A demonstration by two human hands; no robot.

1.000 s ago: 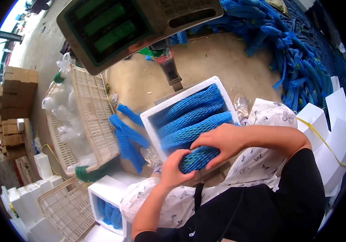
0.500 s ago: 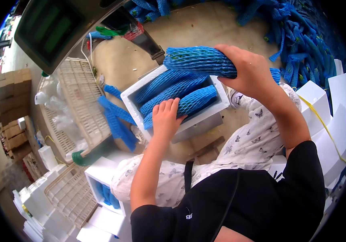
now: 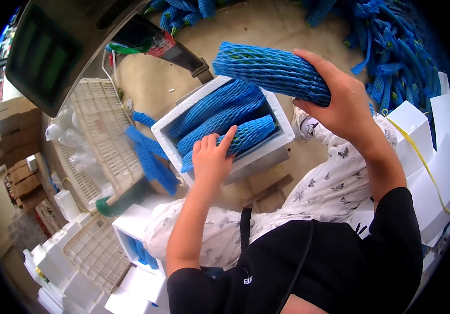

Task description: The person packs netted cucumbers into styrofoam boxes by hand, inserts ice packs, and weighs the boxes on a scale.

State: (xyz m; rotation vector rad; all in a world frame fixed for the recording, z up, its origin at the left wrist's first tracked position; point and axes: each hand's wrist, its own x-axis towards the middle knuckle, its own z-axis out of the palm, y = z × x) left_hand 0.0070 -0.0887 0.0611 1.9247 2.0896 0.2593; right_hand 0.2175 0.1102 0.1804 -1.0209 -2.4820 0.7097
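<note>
My right hand is wrapped round one end of a long green vegetable in a blue foam net sleeve, holding it up above the far right side of a white foam box. Inside that box lie several more blue-netted vegetables, side by side. My left hand rests on the nearest netted vegetable at the box's near left, its fingers stretched out and the one closest to the middle raised. The exact kind of vegetable is hidden by the netting.
A dark display unit on a post stands at upper left. Loose blue net sleeves lie left of the box, beside a plastic crate. A big heap of netted vegetables fills the upper right. White foam boxes stand at right.
My right hand has moved slightly right, and the held vegetable now tilts more. My left hand's fingers have shifted, one now raised. The view has shifted a little.
</note>
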